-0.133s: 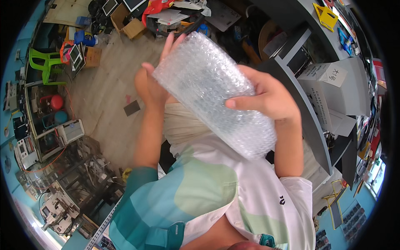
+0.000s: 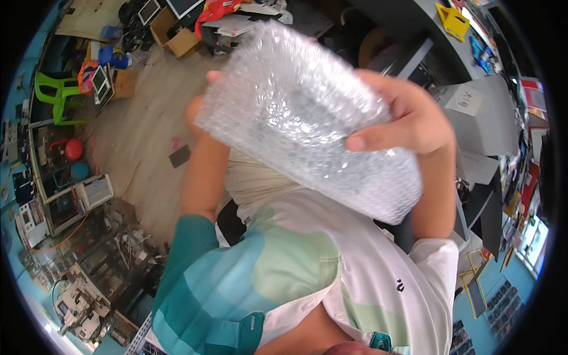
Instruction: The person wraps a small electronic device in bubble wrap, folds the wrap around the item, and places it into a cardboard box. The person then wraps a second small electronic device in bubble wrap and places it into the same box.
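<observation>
A bubble-wrapped bundle [image 2: 296, 130], rectangular and tilted, is held up in front of my body. Something darker shows faintly through its clear wrap, but I cannot make out what it is. My right hand [image 2: 408, 115] grips the bundle's right side, thumb on the near face and fingers around the upper edge. Behind the left end is my left hand [image 2: 197, 111], largely covered by the bundle. Its thumb tip sticks out past the wrap, stretched away from the palm; the other fingers are hidden. Whether the left hand touches the wrap I cannot tell.
At right, a grey desk [image 2: 414, 56] holds a white carton [image 2: 482, 112] and a yellow holder [image 2: 452, 22]. A green chair [image 2: 56, 97], a brown box [image 2: 123, 84] and a metal rack [image 2: 71, 207] stand left. A dark flat piece [image 2: 179, 156] lies on the floor.
The bundle has come up closer and looks larger, its right end shifted right with my right hand. The left fingers, stretched out above its edge before, are now hidden behind it.
</observation>
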A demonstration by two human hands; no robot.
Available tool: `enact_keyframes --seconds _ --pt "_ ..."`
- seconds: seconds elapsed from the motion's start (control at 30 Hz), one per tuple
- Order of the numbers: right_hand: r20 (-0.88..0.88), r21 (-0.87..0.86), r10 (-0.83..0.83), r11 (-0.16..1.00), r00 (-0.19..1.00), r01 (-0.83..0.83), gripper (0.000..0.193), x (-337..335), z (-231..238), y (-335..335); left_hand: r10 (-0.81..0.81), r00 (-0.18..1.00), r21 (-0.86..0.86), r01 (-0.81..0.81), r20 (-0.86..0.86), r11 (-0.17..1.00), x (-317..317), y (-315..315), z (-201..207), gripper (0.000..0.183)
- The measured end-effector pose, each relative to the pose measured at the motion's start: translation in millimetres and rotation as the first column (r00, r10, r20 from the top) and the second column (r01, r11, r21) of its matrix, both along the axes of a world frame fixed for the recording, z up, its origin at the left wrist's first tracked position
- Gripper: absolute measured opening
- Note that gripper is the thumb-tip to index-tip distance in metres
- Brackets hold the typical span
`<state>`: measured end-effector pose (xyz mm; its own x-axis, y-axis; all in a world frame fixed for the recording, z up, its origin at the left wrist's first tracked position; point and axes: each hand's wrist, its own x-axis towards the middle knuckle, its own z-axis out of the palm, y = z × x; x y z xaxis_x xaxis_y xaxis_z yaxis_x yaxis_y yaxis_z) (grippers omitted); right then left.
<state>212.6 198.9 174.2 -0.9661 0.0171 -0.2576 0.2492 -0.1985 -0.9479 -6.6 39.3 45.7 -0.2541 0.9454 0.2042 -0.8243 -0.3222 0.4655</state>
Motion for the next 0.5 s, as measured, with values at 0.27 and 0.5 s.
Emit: enact_keyframes --seconds 0.27,0.5 --pt "-0.307 0.363 0.405 0.886 0.861 -0.288 0.075 -44.2 165.7 79.1 -0.021 0.978 0.109 0.044 -0.205 0.993 -40.3 38.2 68.6 0.051" --pt "-0.158 0.904 0.154 0.42 0.975 0.081 0.065 -73.8 296.7 27.3 0.463 0.211 0.304 -0.516 -0.861 0.8 -89.0 -6.2 165.9 0.016"
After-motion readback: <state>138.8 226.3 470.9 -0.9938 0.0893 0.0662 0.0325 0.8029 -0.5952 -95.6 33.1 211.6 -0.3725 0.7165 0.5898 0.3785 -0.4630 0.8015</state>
